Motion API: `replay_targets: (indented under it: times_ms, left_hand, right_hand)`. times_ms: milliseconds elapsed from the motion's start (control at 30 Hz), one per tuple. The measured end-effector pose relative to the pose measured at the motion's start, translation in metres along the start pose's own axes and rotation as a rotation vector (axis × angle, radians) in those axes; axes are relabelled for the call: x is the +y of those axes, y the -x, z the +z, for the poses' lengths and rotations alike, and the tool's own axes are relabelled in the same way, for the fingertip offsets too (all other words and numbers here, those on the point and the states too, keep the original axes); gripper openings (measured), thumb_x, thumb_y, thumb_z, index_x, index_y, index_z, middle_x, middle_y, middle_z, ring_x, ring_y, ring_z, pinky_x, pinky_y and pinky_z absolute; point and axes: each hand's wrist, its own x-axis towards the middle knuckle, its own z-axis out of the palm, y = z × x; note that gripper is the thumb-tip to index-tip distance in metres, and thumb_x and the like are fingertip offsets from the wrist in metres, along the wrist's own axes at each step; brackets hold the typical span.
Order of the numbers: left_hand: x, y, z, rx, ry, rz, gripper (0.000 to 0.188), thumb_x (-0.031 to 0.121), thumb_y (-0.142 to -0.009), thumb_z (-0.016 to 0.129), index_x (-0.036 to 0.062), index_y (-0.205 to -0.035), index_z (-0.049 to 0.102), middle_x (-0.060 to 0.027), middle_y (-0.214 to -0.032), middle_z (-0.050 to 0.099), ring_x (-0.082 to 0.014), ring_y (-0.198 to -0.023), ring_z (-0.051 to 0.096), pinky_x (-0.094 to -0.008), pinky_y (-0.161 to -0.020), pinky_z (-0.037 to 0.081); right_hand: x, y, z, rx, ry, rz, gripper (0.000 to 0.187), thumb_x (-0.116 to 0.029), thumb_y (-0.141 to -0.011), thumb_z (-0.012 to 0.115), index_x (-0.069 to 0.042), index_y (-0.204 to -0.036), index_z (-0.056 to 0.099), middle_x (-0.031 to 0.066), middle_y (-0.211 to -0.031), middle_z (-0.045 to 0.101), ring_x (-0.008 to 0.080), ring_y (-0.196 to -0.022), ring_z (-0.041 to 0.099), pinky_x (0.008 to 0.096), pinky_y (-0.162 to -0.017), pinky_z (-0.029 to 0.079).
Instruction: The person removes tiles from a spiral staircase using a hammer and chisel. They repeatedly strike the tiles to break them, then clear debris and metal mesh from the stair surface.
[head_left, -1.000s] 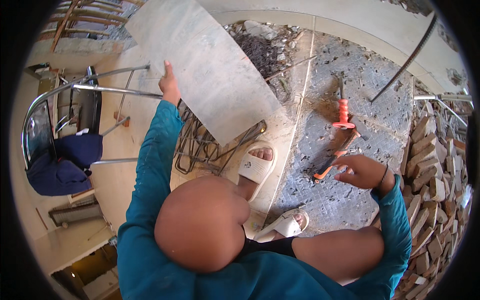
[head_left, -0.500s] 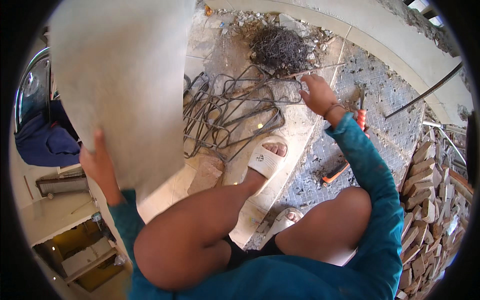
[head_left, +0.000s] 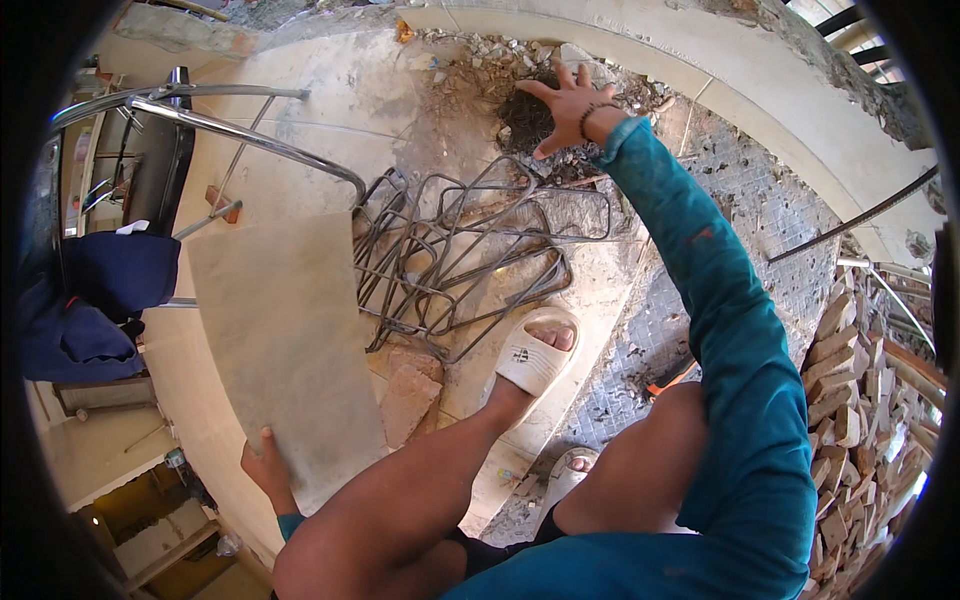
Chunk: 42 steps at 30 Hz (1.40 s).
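My left hand (head_left: 266, 468) grips a flat, greyish-beige board (head_left: 285, 340) by its near left edge, thumb on top and the other fingers hidden beneath. The board slants over the floor at my left. My right hand (head_left: 570, 106) is stretched far forward, open with fingers spread, above a dark tangle of thin wire (head_left: 520, 122) among rubble. It holds nothing; whether it touches the wire I cannot tell. Between the board and my right arm lies a heap of bent steel rebar loops (head_left: 460, 250).
A brick (head_left: 410, 395) lies by my sandalled foot. An orange-handled tool (head_left: 672, 376) is partly hidden behind my right knee. Broken tile pieces (head_left: 850, 400) are stacked at right. A metal-framed chair (head_left: 260, 140) with dark blue cloth (head_left: 115, 285) stands at left. One steel bar (head_left: 850, 215) juts out at far right.
The board has come down from close in front of me to lower left, uncovering the chair frame. My right hand has moved forward and left from beside the rebar loops to over the wire tangle.
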Motion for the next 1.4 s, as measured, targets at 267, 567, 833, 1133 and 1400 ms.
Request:
replay_targets:
  times_ms: [267,567,833,1133,1400]
  left_hand:
    - [-0.004,-0.023,0.011,-0.097,0.007,0.026,0.043,0.027,-0.092,0.067,-0.0082,-0.115,0.064,-0.0223,-0.110,0.070,-0.0340,-0.102,0.066,-0.0392,-0.093,0.048]
    - [0.036,-0.060,0.029,-0.253,-0.074,0.069,0.046,0.035,-0.092,0.067,-0.0090,-0.106,0.067,-0.0224,-0.095,0.071,-0.0328,-0.090,0.069,-0.0392,-0.083,0.051]
    - [0.038,-0.063,0.033,-0.243,0.011,0.081,0.040,0.032,-0.090,0.071,-0.0067,-0.101,0.069,-0.0222,-0.092,0.072,-0.0336,-0.085,0.069,-0.0386,-0.080,0.052]
    - [0.029,-0.055,0.029,-0.222,0.038,0.088,0.042,0.033,-0.091,0.069,-0.0063,-0.105,0.068,-0.0206,-0.097,0.072,-0.0309,-0.089,0.069,-0.0371,-0.083,0.052]
    - [0.028,-0.061,0.033,-0.265,0.055,0.018,0.044,0.035,-0.091,0.069,-0.0068,-0.105,0.068,-0.0196,-0.097,0.072,-0.0297,-0.090,0.069,-0.0371,-0.085,0.051]
  right_hand:
    - [0.006,-0.075,-0.030,-0.286,0.085,-0.023,0.110,-0.067,-0.062,0.083,-0.032,-0.153,0.032,0.0189,-0.159,0.024,0.0496,-0.137,0.036,0.0624,-0.109,0.038]
    - [0.020,-0.066,-0.010,-0.308,0.027,-0.086,0.119,-0.061,-0.061,0.086,-0.036,-0.155,0.018,0.0293,-0.152,0.023,0.0521,-0.129,0.044,0.0642,-0.105,0.041]
    - [0.021,-0.067,-0.015,-0.246,-0.017,0.015,0.108,-0.048,-0.061,0.087,-0.028,-0.150,0.030,0.0302,-0.150,0.030,0.0521,-0.127,0.046,0.0588,-0.103,0.042]
    - [0.037,-0.064,-0.003,-0.271,-0.212,-0.015,0.107,-0.051,-0.062,0.084,-0.024,-0.151,0.031,0.0254,-0.144,0.047,0.0448,-0.129,0.048,0.0575,-0.102,0.042]
    - [0.052,-0.059,-0.005,-0.289,-0.280,-0.084,0.101,-0.086,-0.074,0.053,-0.023,-0.151,0.034,0.0220,-0.151,0.040,0.0418,-0.142,0.033,0.0591,-0.114,0.028]
